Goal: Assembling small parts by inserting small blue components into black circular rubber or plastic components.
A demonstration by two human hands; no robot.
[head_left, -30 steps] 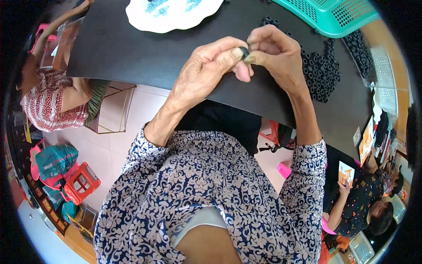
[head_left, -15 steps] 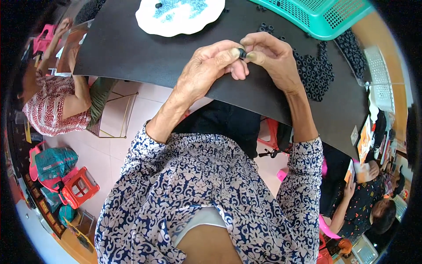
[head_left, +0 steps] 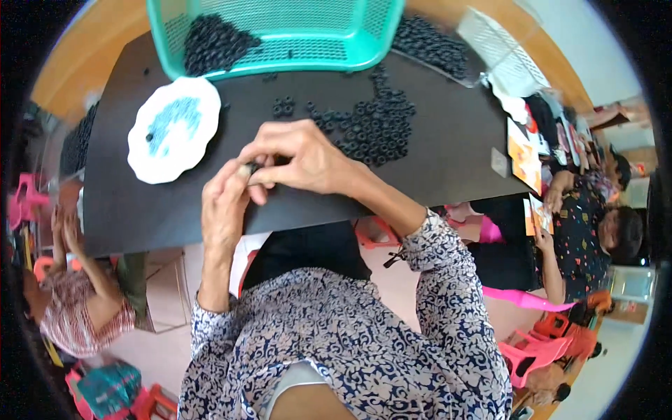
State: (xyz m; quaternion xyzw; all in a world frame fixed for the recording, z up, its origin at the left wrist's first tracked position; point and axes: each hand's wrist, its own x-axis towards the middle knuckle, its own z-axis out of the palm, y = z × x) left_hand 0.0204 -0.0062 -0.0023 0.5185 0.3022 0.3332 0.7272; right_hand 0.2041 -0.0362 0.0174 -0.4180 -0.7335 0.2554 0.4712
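My left hand (head_left: 225,203) and my right hand (head_left: 308,159) meet above the dark table, near its front edge. Between their fingertips is a small black rubber-like part (head_left: 255,167), mostly covered by the fingers. The left thumb and fingers pinch it, and the right thumb and forefinger close on it from the other side. Just beyond my right hand lies a spread of small black ring-shaped parts (head_left: 381,133). To the left stands a white scalloped plate (head_left: 142,159) bearing tiny blue pieces (head_left: 175,122) and one black part (head_left: 149,138).
A green basket (head_left: 308,68) at the far side holds a heap of black parts (head_left: 215,45). Farther right are more black parts (head_left: 434,49), a white basket (head_left: 500,45) and papers (head_left: 523,157). One person (head_left: 87,308) sits at left; another (head_left: 588,238) at right.
The view has swung right and up, bringing the green basket and plate more fully into sight. Both hands stay together around the small black part, which is now more hidden.
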